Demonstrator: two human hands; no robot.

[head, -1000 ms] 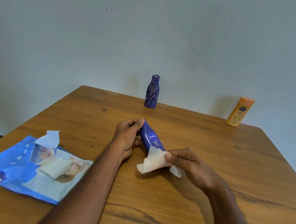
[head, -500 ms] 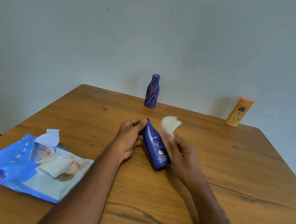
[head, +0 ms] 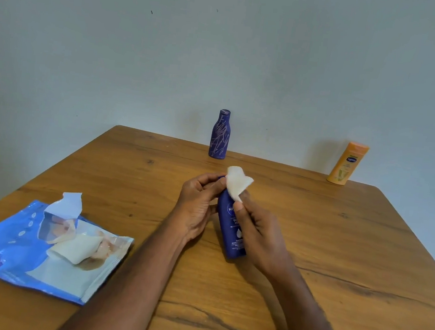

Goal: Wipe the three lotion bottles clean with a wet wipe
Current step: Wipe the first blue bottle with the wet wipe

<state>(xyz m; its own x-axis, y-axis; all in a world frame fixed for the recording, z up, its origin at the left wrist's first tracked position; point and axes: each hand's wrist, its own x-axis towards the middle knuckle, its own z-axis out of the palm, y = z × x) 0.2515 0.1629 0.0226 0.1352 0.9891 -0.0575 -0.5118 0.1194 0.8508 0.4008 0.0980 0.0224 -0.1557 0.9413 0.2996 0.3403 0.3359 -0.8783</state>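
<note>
A dark blue Nivea lotion bottle [head: 227,227] lies on the wooden table [head: 336,242], cap end pointing away from me. My left hand [head: 196,202] grips its cap end with curled fingers. My right hand [head: 255,229] pinches a white wet wipe [head: 237,184] between thumb and fingers, and the wipe sticks up over the bottle's neck. A purple bottle with scribbled marks [head: 220,134] stands upright at the table's far edge. An orange lotion bottle [head: 347,163] stands at the far right corner.
A blue wet-wipe pack [head: 16,252] lies at the near left, its flap peeled up and a wipe sticking out of the opening. A pale wall rises right behind the table's far edge.
My right hand has carried the wipe from the bottle's base up along its body to the neck. The bottle's base has swung slightly toward me. The left hand keeps its grip at the cap.
</note>
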